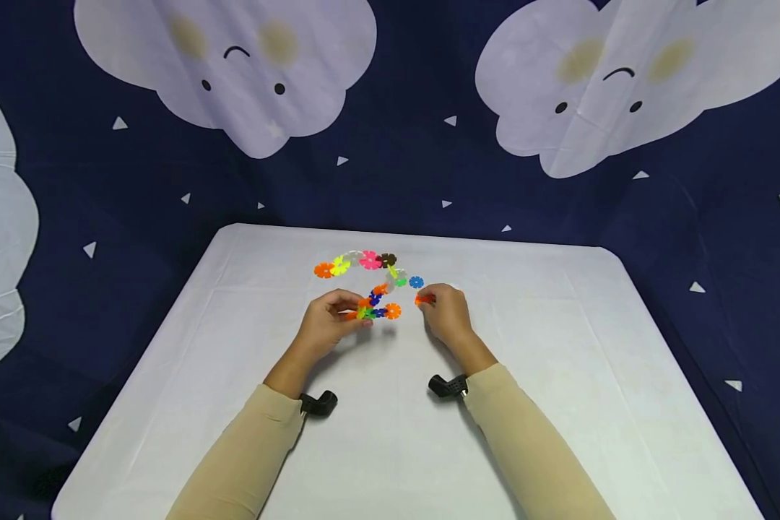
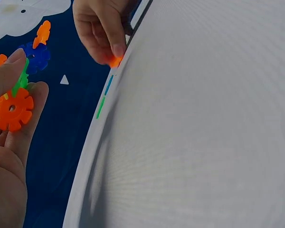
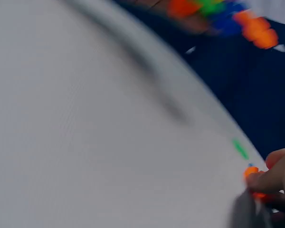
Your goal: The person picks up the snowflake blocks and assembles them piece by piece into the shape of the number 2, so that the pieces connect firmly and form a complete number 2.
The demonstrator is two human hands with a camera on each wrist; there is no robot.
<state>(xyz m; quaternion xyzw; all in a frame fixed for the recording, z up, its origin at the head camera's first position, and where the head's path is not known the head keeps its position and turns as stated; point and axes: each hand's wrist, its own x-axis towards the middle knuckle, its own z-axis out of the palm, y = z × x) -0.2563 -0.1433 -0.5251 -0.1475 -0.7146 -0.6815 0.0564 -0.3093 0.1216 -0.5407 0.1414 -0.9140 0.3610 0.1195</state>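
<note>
My left hand (image 1: 327, 319) is raised over the table and pinches a joined cluster of flower-shaped, slotted plastic discs (image 1: 393, 311). Orange, green, yellow and dark blue pieces show in it. In the left wrist view, an orange disc (image 2: 12, 109) sits in front of the fingers, with a blue disc (image 2: 37, 57) beyond the thumb. My right hand (image 1: 447, 312), to the right of the cluster, pinches a single orange disc (image 1: 420, 300) between thumb and fingers, apart from the cluster. A blue disc (image 1: 416, 282) and a green disc (image 1: 400, 282) lie flat just past it.
Beyond the hands, more discs curve in a row: orange (image 1: 323, 270), yellow, white, pink (image 1: 369, 260) and dark brown (image 1: 386, 260). A white cloth covers the table (image 1: 559, 433). Behind stands a dark blue curtain (image 1: 416, 159) with clouds. Black wrist cameras (image 1: 318, 404) sit on both wrists.
</note>
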